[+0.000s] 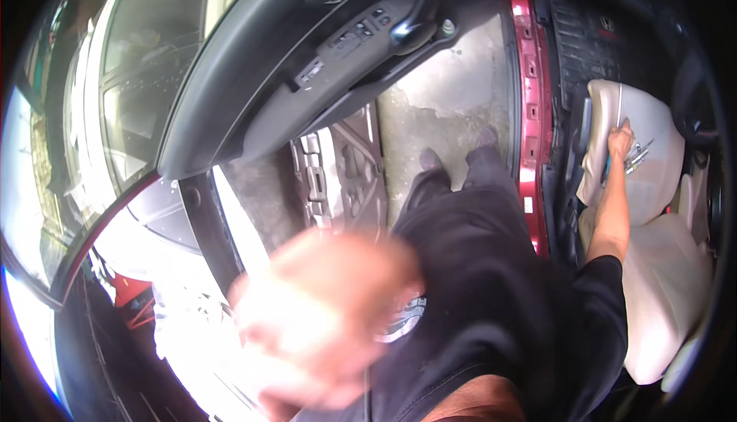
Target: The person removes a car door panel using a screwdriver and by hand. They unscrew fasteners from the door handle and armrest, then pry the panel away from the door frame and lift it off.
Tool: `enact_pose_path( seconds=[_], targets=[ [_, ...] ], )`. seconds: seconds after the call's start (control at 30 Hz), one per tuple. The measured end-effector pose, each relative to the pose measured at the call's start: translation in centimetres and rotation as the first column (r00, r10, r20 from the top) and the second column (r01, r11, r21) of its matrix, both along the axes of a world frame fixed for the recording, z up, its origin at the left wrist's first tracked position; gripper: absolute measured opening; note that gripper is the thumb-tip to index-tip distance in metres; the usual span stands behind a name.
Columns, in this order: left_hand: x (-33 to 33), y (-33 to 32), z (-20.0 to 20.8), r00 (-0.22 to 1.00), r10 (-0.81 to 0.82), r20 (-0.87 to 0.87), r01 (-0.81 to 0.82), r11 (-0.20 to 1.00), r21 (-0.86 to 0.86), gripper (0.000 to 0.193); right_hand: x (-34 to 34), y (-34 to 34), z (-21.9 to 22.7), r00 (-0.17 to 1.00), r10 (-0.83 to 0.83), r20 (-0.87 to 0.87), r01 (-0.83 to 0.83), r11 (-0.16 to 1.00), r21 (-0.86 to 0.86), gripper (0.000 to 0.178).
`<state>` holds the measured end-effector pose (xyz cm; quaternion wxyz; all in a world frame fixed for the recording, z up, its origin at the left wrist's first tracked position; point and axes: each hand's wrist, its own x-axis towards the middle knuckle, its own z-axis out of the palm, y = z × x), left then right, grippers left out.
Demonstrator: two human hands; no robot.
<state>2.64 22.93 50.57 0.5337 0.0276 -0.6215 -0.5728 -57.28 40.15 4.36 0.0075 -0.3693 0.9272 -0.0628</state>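
Note:
My right arm (612,215) reaches over the pale car seat (652,126). At its end, my right hand (620,140) rests on the cushion with the fingers bunched together; what they hold, if anything, is too small to make out. Beside that hand lie several slim metal tools (639,158) on the seat. A bit of blue shows by the wrist. Large and close to the camera, my left hand (326,318) is smeared by motion and bright light, so its fingers cannot be read.
An open black door panel (299,77) with window switches stands to the left. The red door sill (530,115) runs between me and the seat. A metal panel with cutouts (345,169) sits on the concrete floor (437,92). Another car (146,31) is parked beyond the door.

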Motion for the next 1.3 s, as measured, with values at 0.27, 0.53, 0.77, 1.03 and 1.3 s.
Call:
enact_pose_path(
  seconds=[0.27,0.53,0.77,1.03,1.3],
  targets=[
    [1.6,4.1,3.7,0.607,-0.646,-0.462,0.795,0.503,0.340,0.055,-0.9,2.7,-1.2,0.997,0.082,0.000,-0.081,0.993,0.088,0.061],
    [1.5,8.4,1.9,0.729,-0.452,-0.515,0.604,0.778,0.172,0.047,2.5,5.3,-1.7,0.999,0.042,0.007,-0.042,0.973,0.228,0.048],
    [3.4,3.5,-7.8,0.516,-0.305,0.801,0.021,0.939,0.344,0.035,9.9,3.2,6.6,1.000,0.011,0.011,-0.011,0.998,0.060,0.039],
    [-2.4,-0.5,-16.6,0.866,-0.132,0.482,-0.330,0.573,0.750,0.042,34.0,-10.9,28.3,0.535,0.771,0.345,-0.603,0.635,-0.482,0.033],
    [5.9,-6.3,-18.0,0.949,0.314,-0.005,-0.144,0.450,0.881,0.026,45.3,-17.9,41.3,0.265,0.786,0.558,-0.862,0.453,-0.228,0.050]
  ],
)
